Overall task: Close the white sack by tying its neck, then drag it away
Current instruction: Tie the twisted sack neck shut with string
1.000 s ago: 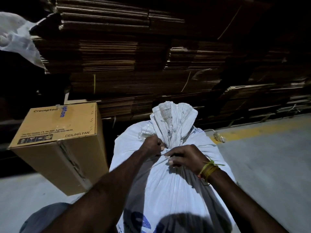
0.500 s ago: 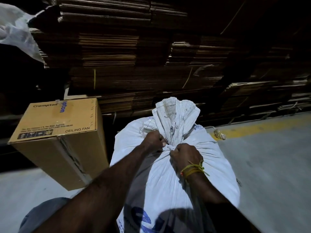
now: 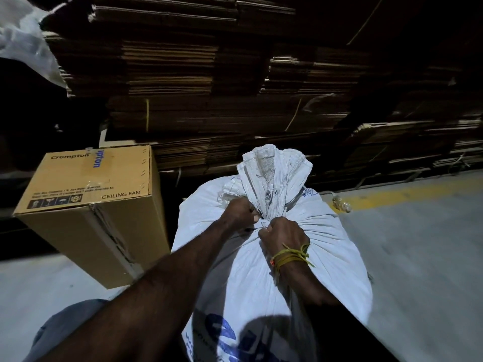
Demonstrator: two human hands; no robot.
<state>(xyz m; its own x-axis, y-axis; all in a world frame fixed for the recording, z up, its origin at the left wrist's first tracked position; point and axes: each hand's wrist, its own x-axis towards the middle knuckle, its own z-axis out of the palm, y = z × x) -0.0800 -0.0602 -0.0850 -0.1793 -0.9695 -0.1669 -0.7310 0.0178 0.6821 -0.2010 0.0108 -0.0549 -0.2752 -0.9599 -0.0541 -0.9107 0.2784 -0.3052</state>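
White woven plastic makes up the big stuffed sack (image 3: 274, 257), which stands on the floor directly under both hands, its gathered neck (image 3: 274, 194) rising just beyond the knuckles. The left hand (image 3: 239, 214) is curled into a fist against the near-left side of the neck, and the right hand (image 3: 281, 235), with yellow thread bands (image 3: 290, 256) at its wrist, is fisted just beside it on the near-right. Both appear to pinch something at the cinch point, likely a tie or a fold of the cloth; the cord itself is too small to make out.

The risks, as a judgement: the slick weave could let the gathered mouth splay open again if either fist slackens before a knot locks. A thin tie pulled hard could snap or slide up off the ruffled top. A loose knot would probably give way once the sack is dragged by its neck, and the fabric may tear there under the load.

To the left of the left hand stands a tan cardboard carton printed "CEILING FAN" (image 3: 88, 205), close enough to snag the sack if it is dragged that way. Beyond the hands, flattened brown cardboard sheets (image 3: 209, 87) are stacked high in dim light. The grey concrete floor (image 3: 418, 257) extends right of the right hand, crossed by a yellow painted line (image 3: 405, 192) with a small crumpled scrap (image 3: 341, 203) on it.
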